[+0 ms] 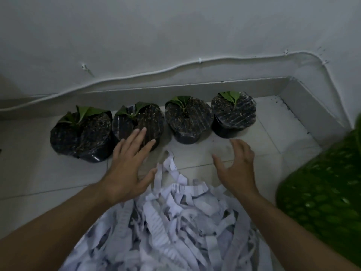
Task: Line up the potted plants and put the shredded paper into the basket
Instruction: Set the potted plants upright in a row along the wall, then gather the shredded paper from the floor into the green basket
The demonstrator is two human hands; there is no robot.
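Several black plastic pots with small green seedlings stand in a row along the wall's foot: the leftmost pot, a second pot, a third and the rightmost. A big heap of white shredded paper lies on the floor tiles in front of me. My left hand hovers open over the heap's far left edge, partly in front of the second pot. My right hand is open, fingers spread, above the heap's far right edge. A green perforated basket sits at the right.
A white wall with a clipped cable runs behind the pots. A raised tile skirting lines the wall and turns the corner at the right. Pale floor tiles surround the heap.
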